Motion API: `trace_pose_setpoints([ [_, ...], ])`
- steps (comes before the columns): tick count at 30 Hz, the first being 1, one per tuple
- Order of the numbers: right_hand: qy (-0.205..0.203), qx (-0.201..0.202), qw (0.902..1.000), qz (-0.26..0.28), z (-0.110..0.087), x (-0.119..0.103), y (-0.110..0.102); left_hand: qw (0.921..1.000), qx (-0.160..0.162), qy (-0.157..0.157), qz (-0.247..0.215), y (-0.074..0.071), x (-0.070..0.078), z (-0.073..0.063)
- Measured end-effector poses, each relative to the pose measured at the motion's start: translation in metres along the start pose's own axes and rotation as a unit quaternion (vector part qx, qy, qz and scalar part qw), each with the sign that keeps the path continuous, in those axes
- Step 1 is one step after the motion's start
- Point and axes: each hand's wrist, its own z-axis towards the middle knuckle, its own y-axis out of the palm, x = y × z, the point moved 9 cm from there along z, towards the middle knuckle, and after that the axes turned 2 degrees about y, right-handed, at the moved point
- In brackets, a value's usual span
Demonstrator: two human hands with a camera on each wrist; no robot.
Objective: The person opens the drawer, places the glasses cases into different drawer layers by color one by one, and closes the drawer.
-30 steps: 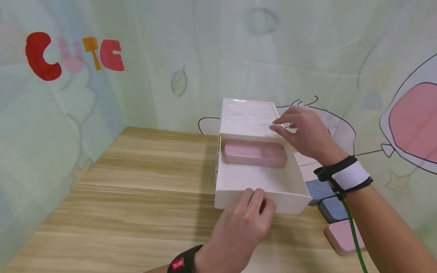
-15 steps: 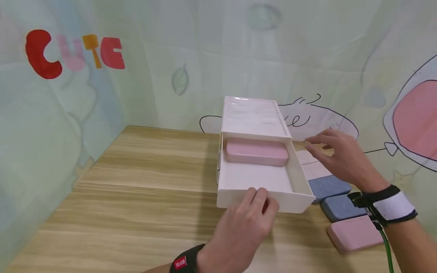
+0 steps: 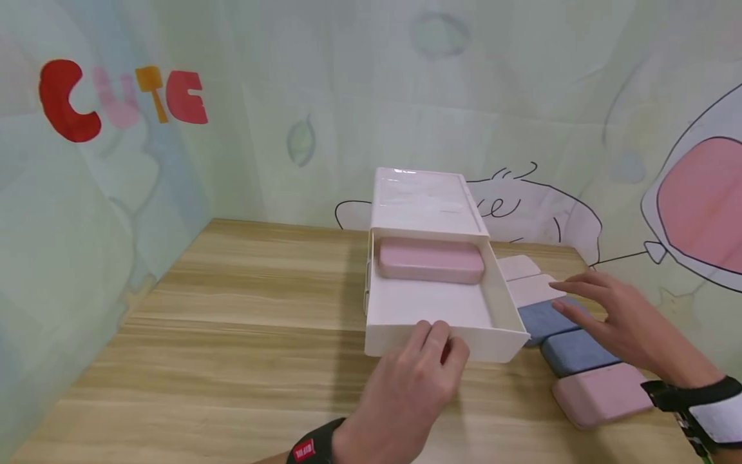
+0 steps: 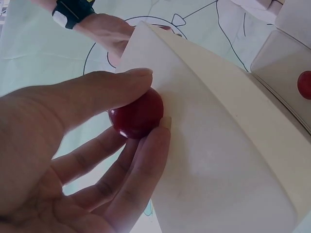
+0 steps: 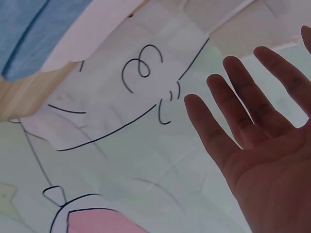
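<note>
L hand (image 3: 400,386) at front of white drawer (image 3: 498,345), pulled out toward person from white drawer unit (image 3: 426,203) on wood-grain bench (image 3: 232,322). Head cam: only back of L hand + fingertips over drawer's front rim, grip itself hidden. L wrist cam gives the missing bit: thumb on one side, fingers on the other, pinching round red knob (image 4: 138,115) on drawer's outer face; 2nd red knob (image 4: 305,85) at R edge of that view, on another white panel. Pink case (image 3: 431,260) lies inside drawer, far end, crosswise; head cam only. R hand (image 3: 626,322) over R side of bench, near the cases there; fingers extended, thumb apart, holds nothing. R wrist cam confirms: palm + separated fingers vs. printed backdrop (image 5: 116,126), w/ corner of a blue case top L. Contact w/ cases: can't tell from head cam. Row R of drawer, far to near: 2 pale pink cases (image 3: 533,290), 2 blue cases (image 3: 580,352), 1 nearer pink case (image 3: 603,393), all lying flat. Dk wristband (image 3: 684,403) on R wrist, partly cut off by frame edge.
</note>
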Motion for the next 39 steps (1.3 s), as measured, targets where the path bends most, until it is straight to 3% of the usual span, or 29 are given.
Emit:
trace_pose_setpoints([
  [7,0.013,-0.036,0.9992,-0.009,-0.032,0.023,0.017,1.0,0.001,-0.002,-0.004,0.0,0.0,0.0],
  [14,0.074,-0.125,0.9892,0.014,-0.064,0.054,0.048,0.9999,-0.006,-0.003,-0.008,0.001,0.0,0.001],
  [21,0.025,-0.105,0.9941,-0.008,-0.089,0.068,0.066,0.9999,-0.01,-0.005,-0.006,0.001,0.0,0.001],
  [27,0.078,-0.174,0.9815,0.02,-0.103,0.085,0.086,0.9998,-0.015,-0.006,-0.011,0.001,0.0,0.001],
  [33,0.093,-0.191,0.9772,0.011,-0.109,0.09,0.092,0.9998,-0.02,-0.004,-0.008,0.002,0.0,0.001],
  [39,0.127,-0.251,0.9595,0.02,-0.112,0.103,0.107,0.9998,-0.015,-0.007,-0.006,0.001,0.0,0.0],
])
